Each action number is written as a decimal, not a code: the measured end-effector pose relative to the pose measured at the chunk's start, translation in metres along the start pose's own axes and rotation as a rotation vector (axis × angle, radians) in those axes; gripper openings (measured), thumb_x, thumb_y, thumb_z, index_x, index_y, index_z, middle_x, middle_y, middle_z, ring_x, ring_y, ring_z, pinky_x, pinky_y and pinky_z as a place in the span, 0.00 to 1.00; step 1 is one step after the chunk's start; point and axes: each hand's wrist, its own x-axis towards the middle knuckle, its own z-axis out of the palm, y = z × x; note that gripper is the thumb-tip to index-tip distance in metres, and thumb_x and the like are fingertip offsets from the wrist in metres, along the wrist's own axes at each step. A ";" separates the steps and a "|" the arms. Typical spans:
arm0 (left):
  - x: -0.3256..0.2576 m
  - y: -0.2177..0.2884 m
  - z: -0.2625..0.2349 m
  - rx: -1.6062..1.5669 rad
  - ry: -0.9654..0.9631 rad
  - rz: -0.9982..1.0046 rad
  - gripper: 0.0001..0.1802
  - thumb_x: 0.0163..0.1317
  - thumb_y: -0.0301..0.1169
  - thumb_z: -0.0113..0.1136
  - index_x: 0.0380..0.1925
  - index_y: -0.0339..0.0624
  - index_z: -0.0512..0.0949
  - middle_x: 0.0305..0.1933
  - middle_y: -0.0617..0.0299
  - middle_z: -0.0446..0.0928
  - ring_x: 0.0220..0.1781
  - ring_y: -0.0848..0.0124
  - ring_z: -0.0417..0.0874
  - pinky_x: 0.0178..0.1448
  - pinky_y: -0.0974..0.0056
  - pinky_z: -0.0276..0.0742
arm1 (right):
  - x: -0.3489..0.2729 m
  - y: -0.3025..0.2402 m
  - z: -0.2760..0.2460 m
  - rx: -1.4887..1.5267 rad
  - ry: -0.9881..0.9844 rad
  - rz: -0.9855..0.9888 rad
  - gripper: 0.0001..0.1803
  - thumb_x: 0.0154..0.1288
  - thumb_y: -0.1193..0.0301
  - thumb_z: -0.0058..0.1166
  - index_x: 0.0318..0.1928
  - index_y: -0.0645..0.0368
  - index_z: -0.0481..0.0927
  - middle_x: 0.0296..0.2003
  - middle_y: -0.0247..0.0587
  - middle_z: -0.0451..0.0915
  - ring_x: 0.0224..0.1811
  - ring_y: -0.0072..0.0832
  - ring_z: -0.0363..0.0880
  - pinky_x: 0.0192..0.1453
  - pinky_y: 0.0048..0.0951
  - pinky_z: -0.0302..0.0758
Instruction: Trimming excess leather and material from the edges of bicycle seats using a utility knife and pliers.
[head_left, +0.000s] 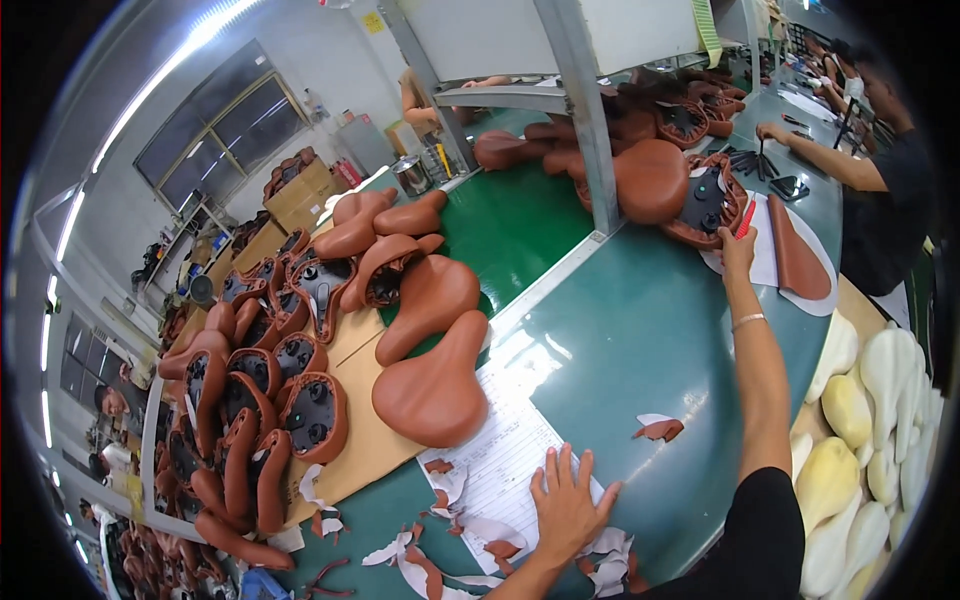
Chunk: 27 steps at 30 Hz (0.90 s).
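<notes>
My left hand [568, 508] lies flat with fingers spread on a lined paper sheet [520, 435], next to trimmed brown and white scraps [425, 570]. It holds nothing. My right hand [737, 250] is stretched far out to the right, closed around a slim red tool [747, 217]; its kind is too small to tell. Beside that hand sits an upturned brown bicycle saddle [708, 205], its black underside showing. A brown cover piece [798, 258] lies on a white sheet [827, 290] just right of the hand. A finished-looking brown saddle [440, 385] rests at the paper's upper left edge.
Many brown saddles are piled on cardboard [345, 425] at the left. A metal post [590, 130] rises from the green table [600, 350]. Pale saddle pads [850, 410] fill the lower right. A co-worker's arm [835, 160] reaches over black pieces at the right.
</notes>
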 end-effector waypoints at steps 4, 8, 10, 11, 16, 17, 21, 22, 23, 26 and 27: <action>0.003 -0.001 0.001 0.001 -0.024 -0.002 0.35 0.58 0.53 0.54 0.57 0.37 0.66 0.64 0.40 0.59 0.68 0.47 0.54 0.66 0.45 0.49 | -0.024 0.006 -0.101 -0.017 -0.102 -0.306 0.22 0.54 0.67 0.56 0.49 0.59 0.68 0.36 0.44 0.78 0.36 0.30 0.78 0.40 0.30 0.75; -0.004 -0.005 0.007 -0.318 0.138 -0.090 0.39 0.59 0.55 0.52 0.61 0.36 0.61 0.65 0.36 0.54 0.68 0.44 0.53 0.67 0.45 0.47 | -0.125 -0.036 -0.181 0.130 -0.570 -0.092 0.25 0.52 0.72 0.55 0.53 0.60 0.69 0.35 0.32 0.76 0.35 0.20 0.74 0.40 0.20 0.72; -0.004 -0.010 0.003 -0.545 0.427 -0.039 0.43 0.60 0.57 0.50 0.62 0.34 0.56 0.66 0.34 0.51 0.68 0.43 0.52 0.68 0.46 0.46 | -0.167 -0.073 -0.178 -0.009 -0.830 -0.109 0.31 0.53 0.61 0.60 0.56 0.59 0.67 0.37 0.32 0.74 0.36 0.19 0.72 0.43 0.22 0.69; -0.005 -0.009 0.005 -0.612 0.506 -0.018 0.41 0.60 0.58 0.49 0.61 0.35 0.61 0.67 0.36 0.50 0.69 0.43 0.51 0.68 0.46 0.45 | -0.159 -0.068 -0.168 -0.107 -1.006 -0.038 0.31 0.55 0.60 0.61 0.55 0.58 0.67 0.39 0.32 0.74 0.37 0.18 0.72 0.39 0.22 0.71; -0.008 -0.018 -0.001 -0.546 0.467 -0.057 0.34 0.62 0.58 0.45 0.57 0.43 0.71 0.68 0.41 0.52 0.70 0.45 0.50 0.68 0.45 0.44 | -0.063 -0.032 -0.029 0.268 -0.547 -0.070 0.26 0.52 0.62 0.65 0.48 0.51 0.66 0.31 0.28 0.65 0.32 0.20 0.68 0.27 0.23 0.68; -0.008 -0.012 -0.002 -0.464 0.391 -0.029 0.34 0.62 0.59 0.43 0.57 0.44 0.70 0.68 0.42 0.53 0.70 0.45 0.50 0.68 0.45 0.44 | -0.040 -0.024 -0.015 0.284 -0.521 0.028 0.29 0.49 0.64 0.67 0.48 0.54 0.65 0.34 0.29 0.65 0.35 0.24 0.69 0.34 0.26 0.72; -0.008 -0.012 0.004 -0.447 0.340 -0.003 0.34 0.62 0.59 0.41 0.56 0.46 0.70 0.68 0.45 0.55 0.70 0.45 0.49 0.67 0.45 0.45 | -0.018 0.006 0.044 0.509 -0.229 -0.042 0.30 0.42 0.68 0.71 0.45 0.61 0.68 0.37 0.34 0.73 0.37 0.30 0.73 0.44 0.31 0.72; -0.010 -0.013 0.002 -0.441 0.311 0.003 0.33 0.62 0.59 0.41 0.56 0.46 0.71 0.68 0.45 0.55 0.70 0.45 0.49 0.67 0.45 0.46 | -0.025 -0.002 0.052 0.513 -0.241 -0.037 0.30 0.42 0.68 0.71 0.45 0.61 0.68 0.37 0.34 0.73 0.37 0.30 0.73 0.44 0.31 0.72; -0.008 -0.012 0.002 -0.450 0.308 -0.001 0.33 0.62 0.58 0.42 0.54 0.44 0.71 0.67 0.44 0.56 0.70 0.45 0.49 0.67 0.44 0.46 | -0.028 -0.010 0.053 0.568 -0.128 0.017 0.30 0.42 0.69 0.71 0.45 0.60 0.70 0.38 0.35 0.74 0.38 0.31 0.74 0.45 0.31 0.72; -0.008 -0.016 -0.003 -0.451 0.318 -0.017 0.32 0.62 0.58 0.42 0.53 0.43 0.71 0.66 0.44 0.57 0.70 0.45 0.50 0.66 0.44 0.46 | -0.048 -0.011 0.021 0.841 -0.129 0.193 0.30 0.42 0.73 0.69 0.49 0.61 0.72 0.44 0.41 0.76 0.44 0.34 0.77 0.48 0.34 0.76; -0.010 -0.019 -0.005 -0.422 0.338 -0.021 0.32 0.63 0.57 0.42 0.52 0.42 0.71 0.65 0.45 0.57 0.69 0.45 0.50 0.66 0.44 0.46 | -0.064 -0.010 -0.002 0.958 -0.213 0.320 0.29 0.45 0.72 0.67 0.50 0.62 0.72 0.47 0.44 0.76 0.48 0.36 0.77 0.51 0.36 0.76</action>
